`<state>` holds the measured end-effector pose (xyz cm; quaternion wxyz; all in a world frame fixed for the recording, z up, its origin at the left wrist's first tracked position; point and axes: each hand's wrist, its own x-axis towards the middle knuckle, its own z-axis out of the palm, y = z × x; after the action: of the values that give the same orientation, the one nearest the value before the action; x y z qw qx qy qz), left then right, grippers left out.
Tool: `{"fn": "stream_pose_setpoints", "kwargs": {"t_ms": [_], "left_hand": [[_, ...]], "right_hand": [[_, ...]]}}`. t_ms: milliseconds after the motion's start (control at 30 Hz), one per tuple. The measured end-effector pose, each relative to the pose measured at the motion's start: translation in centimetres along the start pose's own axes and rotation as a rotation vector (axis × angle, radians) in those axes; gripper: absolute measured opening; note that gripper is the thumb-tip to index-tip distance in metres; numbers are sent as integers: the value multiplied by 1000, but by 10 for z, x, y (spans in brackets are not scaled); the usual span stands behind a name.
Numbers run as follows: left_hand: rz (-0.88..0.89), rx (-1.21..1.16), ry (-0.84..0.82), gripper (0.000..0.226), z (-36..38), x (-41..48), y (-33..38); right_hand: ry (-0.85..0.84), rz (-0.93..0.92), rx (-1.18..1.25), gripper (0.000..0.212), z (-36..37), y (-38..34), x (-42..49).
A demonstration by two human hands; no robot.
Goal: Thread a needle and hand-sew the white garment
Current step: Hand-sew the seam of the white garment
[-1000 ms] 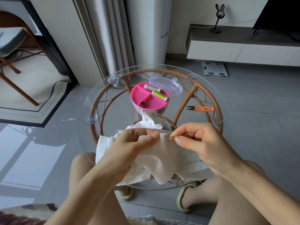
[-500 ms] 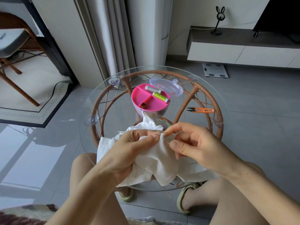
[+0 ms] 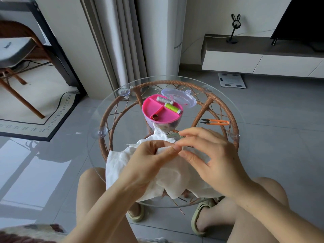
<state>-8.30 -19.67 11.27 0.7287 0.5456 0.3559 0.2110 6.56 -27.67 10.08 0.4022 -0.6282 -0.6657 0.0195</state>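
Note:
The white garment (image 3: 175, 176) lies bunched on the near side of the round glass table (image 3: 105, 111) and hangs over its edge. My left hand (image 3: 149, 160) grips a fold of it, thumb on top. My right hand (image 3: 210, 155) has come over the fabric from the right. Its index fingertip and thumb are pinched together right against my left thumb. The needle is too thin to make out between those fingertips, and no thread shows.
A pink sewing box (image 3: 157, 111) with a grey-white spool (image 3: 164, 99) and a green spool (image 3: 172, 107) stands behind the garment, its clear lid (image 3: 182, 97) beside it. Orange snips (image 3: 217, 122) lie at the right. My knees sit under the near rim.
My right hand has moved left and closed in on my left thumb. The needle seen earlier between the hands is no longer visible. The fabric has bunched up between them.

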Motion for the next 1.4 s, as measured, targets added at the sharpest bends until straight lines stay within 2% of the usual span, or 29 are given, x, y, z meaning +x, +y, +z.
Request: {"fn": "stream_pose_setpoints", "kwargs": {"t_ms": [133,300,433,533,667,733,800,867,967,1000,1067,1133,1200,1267,1333,1400], "left_hand": [[1,13,-15,13,1,-2,2],[11,38,-4,14,0,-4,0],[8,52,8,13,1,-4,-4],[17,69,47,13,3,-4,-2],[78,280,170,20,8,-2,-7],[57,272,198,19,7,-1,-10],[33,241,241,14,1,0,-10],[24,209,281,13,-9,2,-9],[15,177,302,13,-21,0,-5],[13,171,303,15,-24,0,-4],[12,164,303,16,-29,-2,-4],[22,164,299,16,-31,-4,-5],[26,178,299,16,-32,-4,-5],[19,183,295,17,-31,-3,-6],[16,178,284,17,-30,-3,-6],[20,175,272,17,-28,-2,-4]], "right_hand": [[68,-104,50,16,6,-2,5],[48,-228,-117,22,10,0,5],[110,-330,-72,12,13,1,3],[95,-247,213,9,10,-7,0],[35,-110,584,11,-8,-31,1],[3,-39,764,9,-18,-36,4],[18,113,858,8,-26,-24,5],[101,257,701,10,-29,7,1],[149,253,-2,12,-27,80,-15],[119,337,-161,14,-27,109,-23],[45,607,-327,14,-28,158,-36],[45,737,-440,13,-32,182,-42],[97,689,-487,13,-29,177,-33],[161,498,-442,28,-20,149,-18],[186,322,-274,35,-9,106,-4],[138,183,-99,31,1,64,4]]}}
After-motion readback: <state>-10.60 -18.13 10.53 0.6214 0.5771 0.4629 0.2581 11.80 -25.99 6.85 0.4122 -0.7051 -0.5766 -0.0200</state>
